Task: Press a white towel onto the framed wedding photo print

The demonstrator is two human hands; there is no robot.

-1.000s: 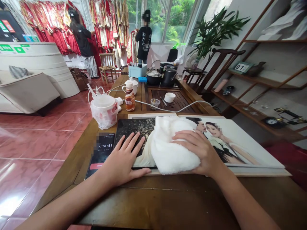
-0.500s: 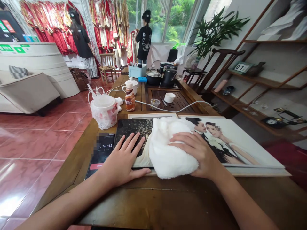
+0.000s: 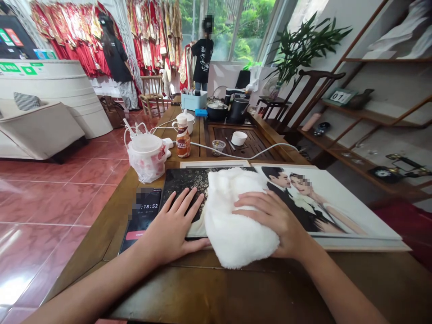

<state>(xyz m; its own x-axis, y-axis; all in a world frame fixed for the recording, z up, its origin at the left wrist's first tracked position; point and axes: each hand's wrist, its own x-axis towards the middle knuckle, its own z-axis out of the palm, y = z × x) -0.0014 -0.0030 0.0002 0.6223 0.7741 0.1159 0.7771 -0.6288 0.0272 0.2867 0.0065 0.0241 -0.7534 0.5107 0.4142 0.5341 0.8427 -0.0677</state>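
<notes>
A large photo album [image 3: 357,198] lies open on the wooden table, its right side showing a couple and its left side dark with pale specks. My left hand [image 3: 178,216] rests flat on the album's left lower part, fingers spread. A fluffy white cloth [image 3: 236,225] is bunched over the middle of the album, its lower edge hanging past the near border. My right hand [image 3: 276,220] is curled over the cloth's right side; the fingertips press into it and the thumb is hidden. Left of my left hand lies a phone [image 3: 145,211] with a lit timer screen.
A plastic-wrapped tub [image 3: 146,155], a brown bottle [image 3: 183,139] and a white lidded pot [image 3: 187,120] stand beyond the album. Behind it a white cable [image 3: 216,152] crosses near a small white bowl [image 3: 239,137]. Two people stand at the back near hanging garments [image 3: 158,40].
My right hand and the white cloth have shifted slightly toward me and to the left, so more of the couple's photo shows. My left hand has stayed in place.
</notes>
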